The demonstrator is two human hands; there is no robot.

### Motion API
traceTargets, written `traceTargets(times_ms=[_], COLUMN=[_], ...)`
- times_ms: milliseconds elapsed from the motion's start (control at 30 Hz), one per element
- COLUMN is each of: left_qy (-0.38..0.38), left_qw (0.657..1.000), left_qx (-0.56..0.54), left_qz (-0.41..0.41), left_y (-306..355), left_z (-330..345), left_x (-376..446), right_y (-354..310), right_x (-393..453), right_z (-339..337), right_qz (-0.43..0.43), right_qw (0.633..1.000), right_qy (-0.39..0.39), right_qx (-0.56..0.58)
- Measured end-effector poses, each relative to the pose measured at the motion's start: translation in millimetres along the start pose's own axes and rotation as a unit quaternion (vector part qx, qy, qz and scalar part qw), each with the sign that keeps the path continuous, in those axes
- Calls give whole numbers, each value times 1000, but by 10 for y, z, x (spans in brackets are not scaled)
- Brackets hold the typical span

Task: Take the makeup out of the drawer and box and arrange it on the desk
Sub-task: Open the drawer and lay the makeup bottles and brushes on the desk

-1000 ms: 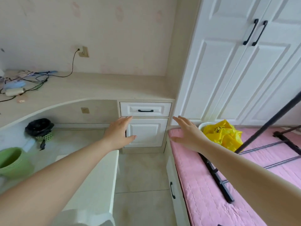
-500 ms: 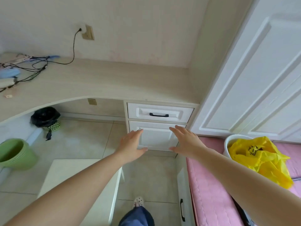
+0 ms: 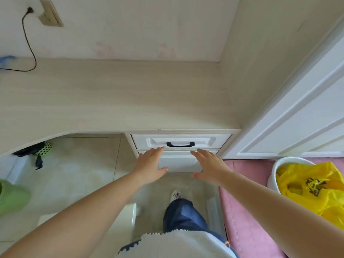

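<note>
A white drawer (image 3: 210,140) with a black handle (image 3: 180,144) sits shut under the pale wooden desk (image 3: 119,101). Below it is a white cabinet door (image 3: 178,162). My left hand (image 3: 150,165) is stretched out flat, fingertips just below the drawer's lower edge, left of the handle. My right hand (image 3: 209,165) is held out the same way, fingertips under the handle's right end. Both hands are empty with fingers apart. No makeup or box is visible.
A white bucket (image 3: 279,164) holding a yellow plastic bag (image 3: 312,187) stands on the pink mattress (image 3: 247,229) at right. A white wardrobe door (image 3: 297,118) rises behind. A black cable (image 3: 28,41) runs from a wall socket. A green bin (image 3: 11,198) and a black-lined bin (image 3: 35,148) stand at left.
I have stepped closer to the desk, and the view has tilted down. Both hands have moved up towards the drawer front, still flat and empty.
</note>
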State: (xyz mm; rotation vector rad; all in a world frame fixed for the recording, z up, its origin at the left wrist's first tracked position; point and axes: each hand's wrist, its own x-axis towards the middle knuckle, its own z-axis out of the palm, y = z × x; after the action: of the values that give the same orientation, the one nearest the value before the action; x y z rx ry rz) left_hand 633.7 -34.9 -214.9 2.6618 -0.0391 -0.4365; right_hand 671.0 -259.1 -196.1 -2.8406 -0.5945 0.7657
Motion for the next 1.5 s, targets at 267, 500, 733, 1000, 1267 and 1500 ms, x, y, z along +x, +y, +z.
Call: traceTargets(times_ms=[267, 500, 733, 1000, 1267, 1500], left_qy=[-113, -197, -201, -70, 110, 123], left_qw=[993, 978, 963, 941, 917, 913], left_qx=[18, 51, 82, 85, -6, 39], left_qz=[-1, 46, 162, 320, 384, 386], left_y=[-132, -284, -495, -1016, -1184, -1234], left_z=[158, 157, 344, 924, 1349, 1519], left_x=[811, 1133, 1485, 1716, 1800, 1625], right_y=[323, 372, 282, 108, 10, -195], right_x=[767, 1104, 1408, 1612, 1738, 1523], right_z=[47, 49, 361, 1067, 1539, 1704], right_qz=[3, 7, 49, 48, 88, 137], right_qw=[996, 995, 997, 989, 943, 945], right_qy=[-84, -98, -59, 142, 320, 295], right_qx=[6, -7, 33, 2, -24, -19])
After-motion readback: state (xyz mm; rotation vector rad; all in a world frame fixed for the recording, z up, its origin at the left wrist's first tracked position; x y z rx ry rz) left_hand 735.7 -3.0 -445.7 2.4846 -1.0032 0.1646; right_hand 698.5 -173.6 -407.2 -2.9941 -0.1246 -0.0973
